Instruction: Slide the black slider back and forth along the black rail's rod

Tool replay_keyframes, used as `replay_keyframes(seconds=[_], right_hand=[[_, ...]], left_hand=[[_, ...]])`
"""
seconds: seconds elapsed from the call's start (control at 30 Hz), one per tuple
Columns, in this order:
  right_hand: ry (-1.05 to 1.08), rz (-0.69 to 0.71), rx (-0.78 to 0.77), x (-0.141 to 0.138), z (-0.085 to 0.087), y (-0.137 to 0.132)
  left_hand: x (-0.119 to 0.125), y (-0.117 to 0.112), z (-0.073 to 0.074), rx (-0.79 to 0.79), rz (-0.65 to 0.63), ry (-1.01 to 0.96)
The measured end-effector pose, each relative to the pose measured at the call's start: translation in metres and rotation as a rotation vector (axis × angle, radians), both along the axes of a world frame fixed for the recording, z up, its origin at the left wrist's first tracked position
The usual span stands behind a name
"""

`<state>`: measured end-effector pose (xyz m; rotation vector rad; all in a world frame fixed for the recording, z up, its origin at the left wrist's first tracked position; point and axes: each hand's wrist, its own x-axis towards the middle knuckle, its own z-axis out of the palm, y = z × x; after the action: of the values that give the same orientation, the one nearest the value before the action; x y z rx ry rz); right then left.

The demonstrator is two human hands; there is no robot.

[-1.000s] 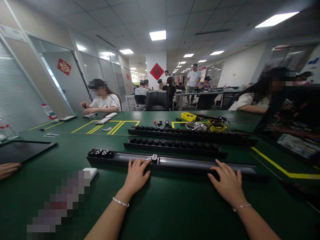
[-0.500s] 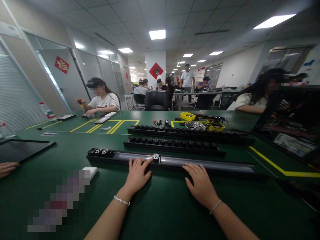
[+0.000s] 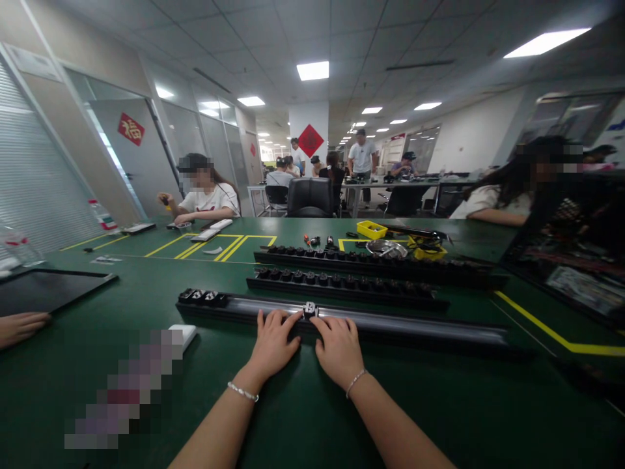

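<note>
A long black metal channel [image 3: 410, 327] lies across the table before me. Three socket modules [image 3: 198, 296] sit together at its left end. Farther along, near the middle, is a single black socket module [image 3: 309, 309] with a pale metallic face. My left hand [image 3: 274, 339] rests on the channel, its index fingertip against the module's left side, fingers apart and thumb out. From the other side, my right hand [image 3: 339, 345] reaches in with its index fingertip at the module's right edge. Its fingers are extended over the channel and the thumb points forward. Neither palm shows.
Behind lie two more black strips [image 3: 346, 281] fitted with several sockets. Farther back are a yellow bin [image 3: 372, 229] and a metal bowl [image 3: 387, 248]. Another person's hand [image 3: 22, 327] is at left near a dark tray [image 3: 53, 290]. A white-ended, blurred object [image 3: 183, 337] lies left.
My right hand has moved left along the channel, up to the module's right edge. My left hand stays at the module's left side. The view has shifted slightly.
</note>
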<state>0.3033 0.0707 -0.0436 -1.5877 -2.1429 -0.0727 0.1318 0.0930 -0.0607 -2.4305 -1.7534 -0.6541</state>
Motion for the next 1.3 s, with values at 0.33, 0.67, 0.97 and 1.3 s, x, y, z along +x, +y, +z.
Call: replay_keyframes(seconds=[0.33, 0.67, 0.97, 1.3], right_hand=[[-0.007, 0.003, 0.003, 0.003, 0.001, 0.004], [0.03, 0.014, 0.019, 0.006, -0.002, 0.004], [0.04, 0.013, 0.02, 0.008, -0.007, 0.005], [0.065, -0.035, 0.058, 0.01, -0.011, 0.004]], left_hand=[[0.0, 0.0, 0.001, -0.011, -0.006, -0.007], [0.0, 0.0, 0.0, -0.012, -0.012, -0.028], [0.0, 0.0, 0.0, -0.012, -0.011, -0.029], [-0.001, 0.0, -0.002, 0.004, -0.019, -0.031]])
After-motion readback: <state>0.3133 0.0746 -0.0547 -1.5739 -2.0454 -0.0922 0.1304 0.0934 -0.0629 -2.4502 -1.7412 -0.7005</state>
